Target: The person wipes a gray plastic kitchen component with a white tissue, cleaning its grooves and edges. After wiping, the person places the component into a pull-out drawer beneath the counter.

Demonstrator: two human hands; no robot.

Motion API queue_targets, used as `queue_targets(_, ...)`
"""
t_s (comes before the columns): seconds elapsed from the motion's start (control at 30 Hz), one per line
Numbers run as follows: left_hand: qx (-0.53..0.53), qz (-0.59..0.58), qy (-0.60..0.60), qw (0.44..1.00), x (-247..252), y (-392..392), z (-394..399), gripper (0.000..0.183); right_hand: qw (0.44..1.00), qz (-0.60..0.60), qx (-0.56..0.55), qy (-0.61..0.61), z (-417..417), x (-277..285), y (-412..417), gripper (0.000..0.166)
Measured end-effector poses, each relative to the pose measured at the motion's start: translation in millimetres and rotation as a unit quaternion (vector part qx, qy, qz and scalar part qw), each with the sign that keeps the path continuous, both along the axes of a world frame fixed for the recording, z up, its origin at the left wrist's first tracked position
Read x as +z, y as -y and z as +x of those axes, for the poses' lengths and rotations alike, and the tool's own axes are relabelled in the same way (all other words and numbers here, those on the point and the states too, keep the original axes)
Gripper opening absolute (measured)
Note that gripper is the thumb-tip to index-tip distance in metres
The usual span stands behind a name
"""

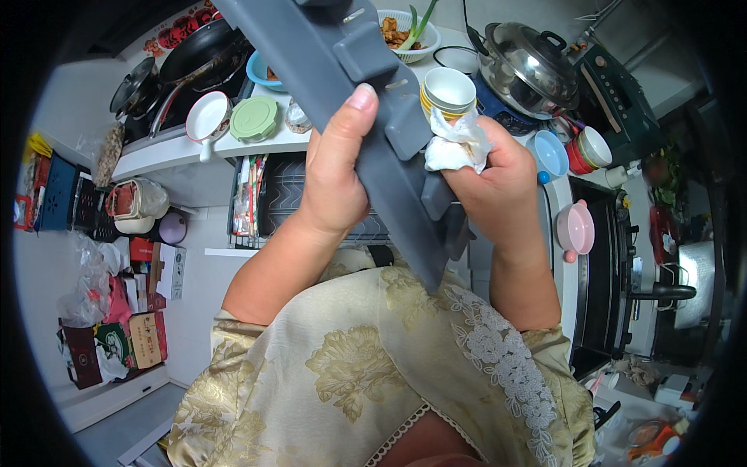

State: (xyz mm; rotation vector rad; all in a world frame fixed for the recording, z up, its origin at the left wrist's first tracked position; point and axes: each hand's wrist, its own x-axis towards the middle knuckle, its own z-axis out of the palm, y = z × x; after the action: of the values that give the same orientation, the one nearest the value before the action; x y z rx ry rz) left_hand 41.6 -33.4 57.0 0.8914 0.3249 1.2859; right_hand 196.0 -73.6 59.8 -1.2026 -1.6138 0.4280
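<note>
A long grey plastic rack [327, 64] with a row of blocky tabs along one side slants across the view, its lower end close to my chest. My left hand [338, 169] grips its near edge, the thumb lying flat on the upper face. In my right hand [502, 175] a crumpled white tissue [460, 143] is pinched against the tabbed side of the rack. The tissue has faint yellowish marks. Fingers of both hands are partly hidden behind the rack and the tissue.
Below the counter, a pulled-out wire drawer [286, 192] holds packets. On the counter stand stacked bowls [449, 87], a lidded steel pot [528, 64], a green lidded container [254, 118] and a white handled bowl [208, 117]. A pink bowl [576, 229] sits beside the black sink [601, 262].
</note>
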Motion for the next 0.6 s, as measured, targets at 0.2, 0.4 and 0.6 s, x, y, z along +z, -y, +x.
queue_targets(0.2,0.026,0.036,-0.021,0.999,2,2,4,0.036,0.992,-0.102,0.011,-0.069,-2,7,-3,0.020)
queue_targets(0.4,0.041,0.117,-0.083,0.989,3,3,3,0.035,0.984,-0.135,0.027,-0.116,0,-3,-16,0.019)
queue_targets(0.6,0.078,0.171,-0.138,0.972,-6,-6,4,0.032,0.989,-0.120,0.011,-0.086,-1,-7,-19,0.020)
